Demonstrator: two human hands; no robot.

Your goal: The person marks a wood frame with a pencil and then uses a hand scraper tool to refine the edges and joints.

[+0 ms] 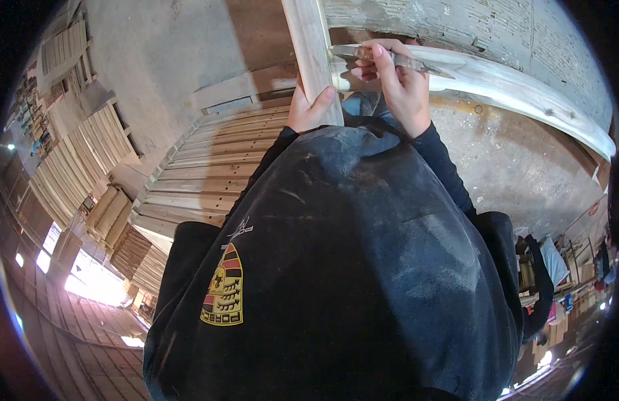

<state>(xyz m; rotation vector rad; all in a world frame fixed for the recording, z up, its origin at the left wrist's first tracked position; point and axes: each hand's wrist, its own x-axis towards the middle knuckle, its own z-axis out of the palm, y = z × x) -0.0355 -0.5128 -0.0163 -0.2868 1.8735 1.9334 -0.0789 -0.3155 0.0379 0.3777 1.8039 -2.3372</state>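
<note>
My left hand [310,109] is wrapped round the pale wooden rail [311,50], its thumb lying on the near face and its fingers hidden behind. In my right hand [404,83] is a slim metal blade-like tool [419,65] with a worn brownish middle. One pointed end sticks out to the right past my hand; the other end meets the joint between the rail and a long curved wooden piece [510,83]. That curved piece runs off to the right from the rail. I cannot tell the tool's exact kind.
A worn grey-painted board surface [456,23] lies beyond the curved piece. Stacked wooden slats [209,164] with dark holes are at the left, and more wood stacks [82,157] stand farther left. Speckled concrete floor [503,154] shows at the right, near hanging clothes [553,257].
</note>
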